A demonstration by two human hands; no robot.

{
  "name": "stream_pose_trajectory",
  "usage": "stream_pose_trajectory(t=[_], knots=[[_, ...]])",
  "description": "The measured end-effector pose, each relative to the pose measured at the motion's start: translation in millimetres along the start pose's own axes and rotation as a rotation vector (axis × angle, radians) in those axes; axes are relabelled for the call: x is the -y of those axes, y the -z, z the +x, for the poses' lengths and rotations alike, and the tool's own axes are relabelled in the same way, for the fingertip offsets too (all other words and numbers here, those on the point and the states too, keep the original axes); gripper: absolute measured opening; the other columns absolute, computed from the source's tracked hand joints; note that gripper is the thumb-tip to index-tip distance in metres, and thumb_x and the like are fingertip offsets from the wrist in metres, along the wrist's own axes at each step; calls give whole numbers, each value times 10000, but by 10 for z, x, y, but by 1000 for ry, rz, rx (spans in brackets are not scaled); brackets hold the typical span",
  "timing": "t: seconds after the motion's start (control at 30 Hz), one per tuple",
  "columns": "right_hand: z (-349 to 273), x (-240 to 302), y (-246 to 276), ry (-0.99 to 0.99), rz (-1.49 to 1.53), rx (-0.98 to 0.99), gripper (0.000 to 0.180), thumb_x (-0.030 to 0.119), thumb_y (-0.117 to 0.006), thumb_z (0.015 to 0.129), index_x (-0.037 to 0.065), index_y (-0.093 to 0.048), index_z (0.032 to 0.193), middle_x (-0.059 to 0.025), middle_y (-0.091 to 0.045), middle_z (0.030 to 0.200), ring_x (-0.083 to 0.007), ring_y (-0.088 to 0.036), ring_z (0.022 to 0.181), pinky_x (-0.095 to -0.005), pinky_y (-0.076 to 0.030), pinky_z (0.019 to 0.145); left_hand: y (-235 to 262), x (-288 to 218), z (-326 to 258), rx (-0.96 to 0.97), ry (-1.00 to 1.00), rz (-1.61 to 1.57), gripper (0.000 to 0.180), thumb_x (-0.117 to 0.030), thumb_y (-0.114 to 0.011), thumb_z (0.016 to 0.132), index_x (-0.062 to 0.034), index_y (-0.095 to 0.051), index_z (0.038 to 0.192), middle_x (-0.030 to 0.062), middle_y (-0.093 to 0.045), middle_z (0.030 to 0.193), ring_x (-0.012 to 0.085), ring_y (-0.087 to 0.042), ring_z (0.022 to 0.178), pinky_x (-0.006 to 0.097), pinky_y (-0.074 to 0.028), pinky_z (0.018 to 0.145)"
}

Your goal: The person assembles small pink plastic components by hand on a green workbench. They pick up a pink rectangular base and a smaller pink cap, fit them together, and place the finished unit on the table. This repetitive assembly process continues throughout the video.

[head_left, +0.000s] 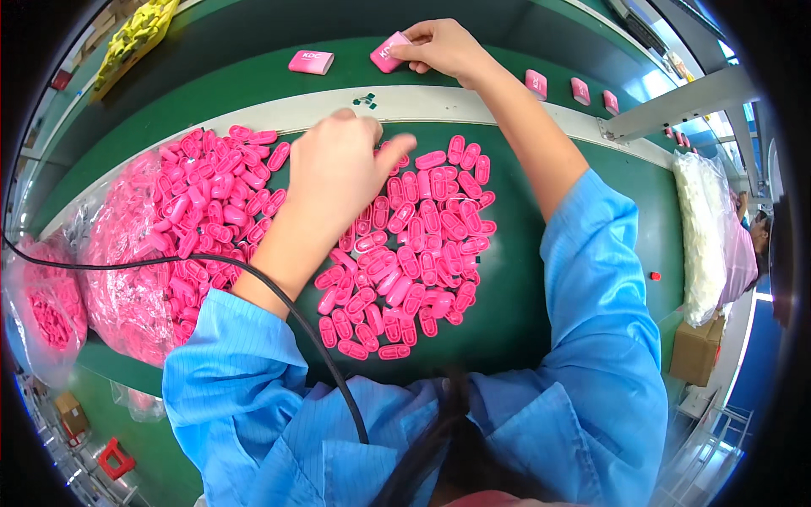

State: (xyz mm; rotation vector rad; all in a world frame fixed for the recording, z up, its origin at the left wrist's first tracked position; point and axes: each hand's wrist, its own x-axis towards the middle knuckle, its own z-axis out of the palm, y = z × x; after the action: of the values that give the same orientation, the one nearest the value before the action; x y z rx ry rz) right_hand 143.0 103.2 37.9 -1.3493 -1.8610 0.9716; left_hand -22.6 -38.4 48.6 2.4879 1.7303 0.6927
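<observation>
My right hand (439, 49) reaches to the far green belt and pinches a small flat pink case (389, 52) with rounded edges and white print. Left of it, a similar pink case (311, 62) lies on the belt. My left hand (338, 160) hovers over the near side, between two heaps of pink parts. Its thumb sticks out to the right, away from the bent fingers, whose tips are hidden below; nothing shows in it. Beneath and right of it spreads a heap of pink oval shells (410, 262), several lying hollow side up.
More pink parts (215, 190) spill from a clear plastic bag (127, 270) at left. A pale rail (473, 106) divides the table (515, 279) from the belt. More pink cases (579, 91) sit right. A black cable (279, 291) crosses my left forearm. A metal post (676, 106) juts in.
</observation>
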Motion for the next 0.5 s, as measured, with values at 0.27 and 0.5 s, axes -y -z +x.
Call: stream_pose_trajectory(t=[0.27,0.5], knots=[[-208,-420,442,101,-674,-200,513,443,-623,732,6,-609,1001,-129,-640,909,-274,-604,842,-355,-462,775,-301,1,19,-102,-156,-145,194,-220,-675,714,-38,-639,771,94,-603,718,267,-585,662,370,-469,591],[-785,-29,230,50,148,-69,329,164,-664,768,7,-557,1037,-51,-600,781,-80,-541,608,-216,-456,579,-237,91,134,-48,132,-684,235,-114,-611,797,-48,-619,1023,45,-618,817,73,-522,545,213,-420,505]])
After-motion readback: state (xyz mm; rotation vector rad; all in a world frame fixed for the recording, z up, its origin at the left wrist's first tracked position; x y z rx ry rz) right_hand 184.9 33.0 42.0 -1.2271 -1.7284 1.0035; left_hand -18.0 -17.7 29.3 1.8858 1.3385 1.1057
